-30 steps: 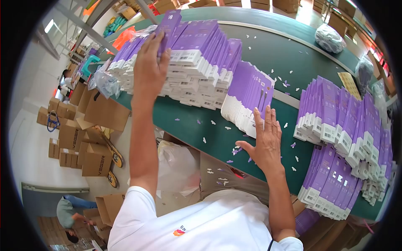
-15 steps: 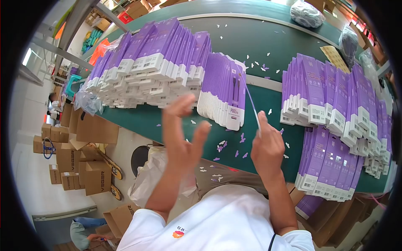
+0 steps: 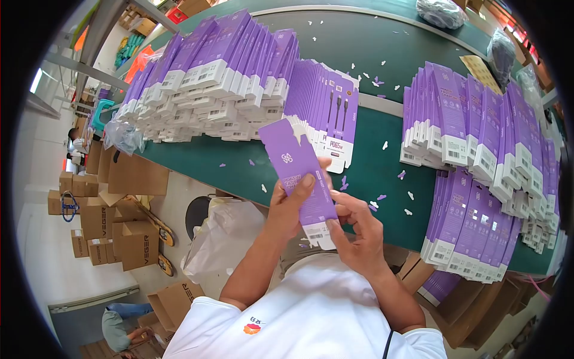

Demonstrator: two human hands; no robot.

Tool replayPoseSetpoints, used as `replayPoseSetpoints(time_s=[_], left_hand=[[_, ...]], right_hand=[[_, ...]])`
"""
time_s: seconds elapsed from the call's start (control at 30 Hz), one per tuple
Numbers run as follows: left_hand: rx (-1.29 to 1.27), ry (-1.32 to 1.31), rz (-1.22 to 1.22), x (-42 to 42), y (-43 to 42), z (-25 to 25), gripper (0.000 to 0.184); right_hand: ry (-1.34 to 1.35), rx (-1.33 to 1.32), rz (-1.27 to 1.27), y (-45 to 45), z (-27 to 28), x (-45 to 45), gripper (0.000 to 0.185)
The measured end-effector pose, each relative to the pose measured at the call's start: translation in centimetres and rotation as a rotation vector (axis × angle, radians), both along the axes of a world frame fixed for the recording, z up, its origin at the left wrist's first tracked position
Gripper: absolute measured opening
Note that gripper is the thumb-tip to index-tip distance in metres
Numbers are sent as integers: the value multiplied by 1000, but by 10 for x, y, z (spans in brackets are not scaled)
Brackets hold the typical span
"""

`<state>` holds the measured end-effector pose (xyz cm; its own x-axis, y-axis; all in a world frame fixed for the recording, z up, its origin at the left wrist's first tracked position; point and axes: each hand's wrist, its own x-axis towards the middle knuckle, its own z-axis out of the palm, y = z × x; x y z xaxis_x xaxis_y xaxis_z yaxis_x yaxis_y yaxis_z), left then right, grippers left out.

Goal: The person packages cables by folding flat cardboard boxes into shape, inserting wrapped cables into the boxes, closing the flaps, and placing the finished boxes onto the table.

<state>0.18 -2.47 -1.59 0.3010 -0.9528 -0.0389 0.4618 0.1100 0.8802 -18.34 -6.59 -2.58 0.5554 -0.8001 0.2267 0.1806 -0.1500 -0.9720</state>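
A purple and white cardboard box point(image 3: 299, 164) is held up in front of my chest, tilted, with end flaps showing at its white lower end. My left hand point(image 3: 288, 206) grips its left edge, thumb across the printed face. At the lower right edge, my right hand point(image 3: 357, 230) pinches the box near the white end, fingers curled. Just beyond stands a leaning row of flat purple boxes point(image 3: 342, 113) with cables pictured on the front one. Small white and purple cut-out scraps point(image 3: 344, 182) lie scattered on the green table point(image 3: 239, 161).
A tall heap of purple boxes point(image 3: 203, 66) fills the table's left; more stacked boxes point(image 3: 472, 128) stand at the right. Brown cartons point(image 3: 140, 248) and a pallet jack point(image 3: 164, 233) are on the floor at left. Another person point(image 3: 116, 329) is at lower left.
Both hands have come together on one box, now turned with its printed face visible. My left hand, empty and blurred before, now grips it. The view has shifted slightly.
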Motion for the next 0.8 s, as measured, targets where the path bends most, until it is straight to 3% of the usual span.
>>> replayPoseSetpoints(time_s=[0.03, 0.1, 0.17, 0.2, 0.4, 0.5, 0.6, 0.7, 0.8], left_hand=[[60, -31, 33, -5, -3, 7, 65], [-115, 106, -2, -12, -12, 15, 74], [-292, 319, -202, 2, -4, -10, 73], [-387, 274, -218, 8, -11, -19, 71], [-50, 84, -14, -1, 0, -11, 53], [136, 64, 141, -3, 2, -13, 38], [234, -161, 309, -18, -1, -5, 32], [194, -200, 318, -23, -2, -7, 44], [33, 111, 254, -31, -9, 8, 60]], right_hand=[[-32, 71, 19, 0, -2, 0, 49], [-95, 213, 65, 2, -8, 0, 47], [-98, 227, 85, 2, -18, 0, 47], [-99, 236, 96, 3, -20, 0, 47], [58, 164, 42, 4, -17, 0, 57], [222, 31, 24, 9, 0, 4, 56], [238, 10, -88, 13, -6, 14, 49], [201, 236, -22, 10, -21, 11, 35], [-46, 603, 94, 5, -22, 7, 21]])
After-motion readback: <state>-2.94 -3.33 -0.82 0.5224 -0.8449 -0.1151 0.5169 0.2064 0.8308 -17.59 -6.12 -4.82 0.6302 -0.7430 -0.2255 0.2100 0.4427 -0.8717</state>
